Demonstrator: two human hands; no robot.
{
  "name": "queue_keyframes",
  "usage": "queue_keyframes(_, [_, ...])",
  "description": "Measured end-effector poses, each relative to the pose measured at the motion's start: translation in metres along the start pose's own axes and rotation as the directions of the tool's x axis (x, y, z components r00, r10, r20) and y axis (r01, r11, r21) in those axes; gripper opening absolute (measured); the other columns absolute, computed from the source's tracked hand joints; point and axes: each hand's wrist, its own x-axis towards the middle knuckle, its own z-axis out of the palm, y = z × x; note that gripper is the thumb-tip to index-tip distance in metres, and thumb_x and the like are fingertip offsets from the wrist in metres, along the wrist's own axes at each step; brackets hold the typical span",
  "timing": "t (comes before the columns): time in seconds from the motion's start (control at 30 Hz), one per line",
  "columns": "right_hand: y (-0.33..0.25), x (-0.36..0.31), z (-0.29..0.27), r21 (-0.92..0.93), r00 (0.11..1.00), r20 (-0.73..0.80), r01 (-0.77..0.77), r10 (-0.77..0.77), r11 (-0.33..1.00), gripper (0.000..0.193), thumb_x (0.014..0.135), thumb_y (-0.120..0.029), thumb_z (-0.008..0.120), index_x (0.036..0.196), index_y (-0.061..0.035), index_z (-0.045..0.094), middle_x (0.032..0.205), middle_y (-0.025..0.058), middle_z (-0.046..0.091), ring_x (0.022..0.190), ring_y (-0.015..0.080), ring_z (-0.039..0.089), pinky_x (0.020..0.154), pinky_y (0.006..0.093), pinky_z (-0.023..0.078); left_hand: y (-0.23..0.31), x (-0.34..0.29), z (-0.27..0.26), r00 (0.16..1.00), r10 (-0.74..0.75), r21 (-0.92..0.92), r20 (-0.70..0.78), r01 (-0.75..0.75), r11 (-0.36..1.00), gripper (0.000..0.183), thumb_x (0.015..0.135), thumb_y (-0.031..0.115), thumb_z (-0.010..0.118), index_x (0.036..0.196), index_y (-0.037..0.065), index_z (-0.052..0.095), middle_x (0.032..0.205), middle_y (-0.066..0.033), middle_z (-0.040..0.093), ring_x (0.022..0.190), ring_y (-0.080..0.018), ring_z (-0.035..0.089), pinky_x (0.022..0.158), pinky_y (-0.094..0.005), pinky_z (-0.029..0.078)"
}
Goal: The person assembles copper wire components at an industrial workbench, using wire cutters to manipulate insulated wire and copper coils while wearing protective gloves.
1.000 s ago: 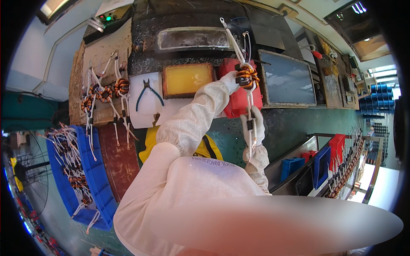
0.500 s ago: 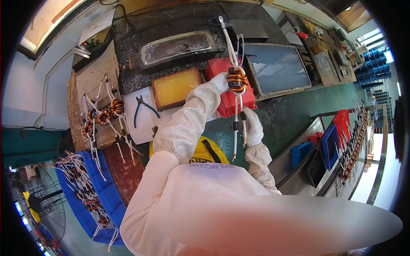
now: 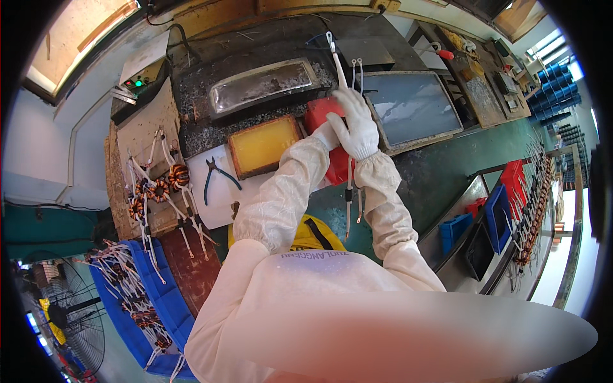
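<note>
My left hand [image 3: 326,136], in a white glove, is closed at the spot where a coil with white leads hangs. The coil body and the left fingertips are hidden behind my right hand [image 3: 359,131]. That gloved right hand lies across the front of the coil, its fingers stretched upward and the thumb apart, over the base of the upper white leads. A thick white lead [image 3: 338,67] with a ring terminal rises above the fingers. Below the hands, white leads [image 3: 348,210] with black sleeves and copper ends hang down. Behind them stands a red bin [image 3: 322,112].
Left of my hands are a tray of yellow material [image 3: 265,147], pliers [image 3: 218,172] on white paper, and several wound coils [image 3: 153,190]. A metal-rimmed pot [image 3: 262,83] sits behind; a grey framed panel [image 3: 412,105] lies right. A blue crate [image 3: 169,297] holds more coils.
My right hand has risen from the lower leads to the upper ones and now covers the coil. My left hand stays nearly in place. A green light now shows on the box at back left.
</note>
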Motion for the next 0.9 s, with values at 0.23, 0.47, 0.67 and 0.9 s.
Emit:
queue_keyframes(0.23, [0.000,-0.002,0.007,0.117,0.995,0.003,-0.101,0.101,0.988,0.046,0.080,-0.021,0.062,0.122,-0.0055,0.052,0.128,0.0192,0.049,0.118,0.0357,0.046,0.099,0.0404,0.037,-0.056,0.006,-0.006,0.984,0.116,0.527,0.133,-0.169,0.833,0.032,0.091,0.010,0.043,0.122,0.005,0.047,0.124,-0.0122,0.051,0.116,-0.0231,0.046,0.101,-0.0325,0.035])
queue_keyframes(0.47, [-0.007,-0.019,0.000,0.223,0.968,-0.079,-0.214,0.236,0.951,0.046,0.079,-0.019,0.063,0.122,-0.0047,0.051,0.128,0.0185,0.049,0.115,0.0345,0.049,0.095,0.0391,0.042,-0.064,0.006,0.002,0.999,-0.008,-0.295,-0.049,-0.007,0.956,0.036,0.090,0.002,0.043,0.125,0.004,0.048,0.114,-0.0103,0.058,0.102,-0.0225,0.058,0.086,-0.0344,0.049])
queue_keyframes(0.67, [-0.017,-0.047,-0.007,-0.022,0.986,-0.065,-0.158,0.156,0.987,0.056,0.077,-0.020,0.064,0.128,-0.0056,0.045,0.135,0.0202,0.042,0.120,0.0368,0.045,0.099,0.0388,0.039,0.047,-0.007,0.009,0.853,-0.519,-0.859,0.044,0.298,0.417,0.030,0.091,0.006,0.045,0.120,0.005,0.053,0.107,-0.0096,0.061,0.095,-0.0214,0.061,0.087,-0.0346,0.050])
queue_keyframes(0.9, [-0.018,-0.046,0.011,0.109,0.942,-0.221,-0.235,0.254,0.966,0.051,0.069,-0.015,0.068,0.116,-0.0054,0.054,0.123,0.0186,0.051,0.115,0.0373,0.047,0.096,0.0423,0.039,0.038,-0.001,0.010,0.802,-0.592,-0.914,0.086,0.299,0.273,0.027,0.095,0.021,0.042,0.108,0.005,0.059,0.099,-0.0086,0.064,0.090,-0.0223,0.062,0.087,-0.0360,0.050])
